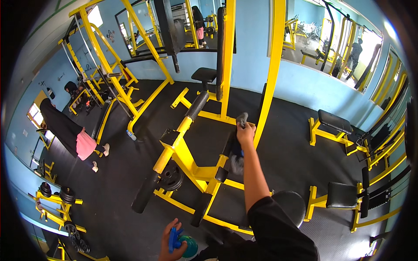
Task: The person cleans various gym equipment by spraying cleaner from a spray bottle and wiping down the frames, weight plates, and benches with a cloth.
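Note:
My left hand (167,239) grips a spray bottle (190,247) with a blue trigger head and a green body, low in the view. My right hand (246,133) is stretched forward with a bunched grey cloth (242,118) in its fist. A blurred grey and blue part of what looks like the same cloth shows below the fist, beside a black foam roller pad (228,145). Before me stands a yellow steel exercise machine (183,160) with more black roller pads (143,194). A round black seat (290,207) is partly hidden by my right sleeve.
A person in a long black head covering (62,127) stands at the left, near a yellow rack (107,75). Weight plates (171,177) hang on the machine. Padded benches (334,121) and another seat (341,194) stand right. A water bottle (131,135) is on the floor.

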{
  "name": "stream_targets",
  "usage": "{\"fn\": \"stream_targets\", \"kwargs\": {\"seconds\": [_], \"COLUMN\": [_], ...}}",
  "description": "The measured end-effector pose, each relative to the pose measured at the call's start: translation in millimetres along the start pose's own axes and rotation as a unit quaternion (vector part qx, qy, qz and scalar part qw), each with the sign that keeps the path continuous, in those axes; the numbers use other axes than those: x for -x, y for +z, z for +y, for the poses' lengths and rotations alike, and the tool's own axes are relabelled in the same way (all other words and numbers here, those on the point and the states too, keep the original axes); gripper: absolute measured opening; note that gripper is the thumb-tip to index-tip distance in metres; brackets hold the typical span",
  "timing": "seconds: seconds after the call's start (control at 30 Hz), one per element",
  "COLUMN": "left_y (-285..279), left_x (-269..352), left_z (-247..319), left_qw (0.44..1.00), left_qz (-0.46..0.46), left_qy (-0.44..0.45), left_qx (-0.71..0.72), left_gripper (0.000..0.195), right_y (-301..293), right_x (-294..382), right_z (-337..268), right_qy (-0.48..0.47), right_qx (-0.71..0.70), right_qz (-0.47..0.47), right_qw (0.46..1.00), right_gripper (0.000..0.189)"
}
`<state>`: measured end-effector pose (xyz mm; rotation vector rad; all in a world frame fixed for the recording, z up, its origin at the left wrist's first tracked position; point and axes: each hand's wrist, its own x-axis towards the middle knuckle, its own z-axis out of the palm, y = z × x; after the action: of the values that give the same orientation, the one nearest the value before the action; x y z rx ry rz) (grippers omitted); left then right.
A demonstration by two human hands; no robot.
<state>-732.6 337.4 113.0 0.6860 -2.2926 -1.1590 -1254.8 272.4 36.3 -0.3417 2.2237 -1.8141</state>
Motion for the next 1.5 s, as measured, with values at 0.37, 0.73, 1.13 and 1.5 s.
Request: {"fn": "stream_targets", "kwargs": {"seconds": [0.37,0.73,1.13,1.5], "left_y": [29.9,16.6,4.5,3.7], "left_x": [8.2,-9.5,26.1,64.9], "left_z": [4.8,26.5,-52.1,-81.9], "left_qw": [0.996,0.983,0.990,0.989], "left_qz": [0.025,0.074,0.047,0.061], "left_qy": [-0.085,-0.167,0.001,0.000], "left_qx": [0.021,0.017,0.131,0.135], "left_gripper": [0.083,0.083,0.081,0.083], "right_y": [-2.0,-90.2,127.7,134.3], "right_x": [97.3,137.7,23.7,109.0], "right_z": [9.2,-58.2,-150.7,-157.3], "right_qy": [-0.093,0.004,-0.437,0.119], "right_qx": [-0.086,-0.612,-0.041,-0.491], "right_qz": [-0.159,-0.287,0.003,-0.244], "right_qw": [0.979,0.737,0.899,0.828], "right_gripper": [0.043,0.060,0.035,0.025]}}
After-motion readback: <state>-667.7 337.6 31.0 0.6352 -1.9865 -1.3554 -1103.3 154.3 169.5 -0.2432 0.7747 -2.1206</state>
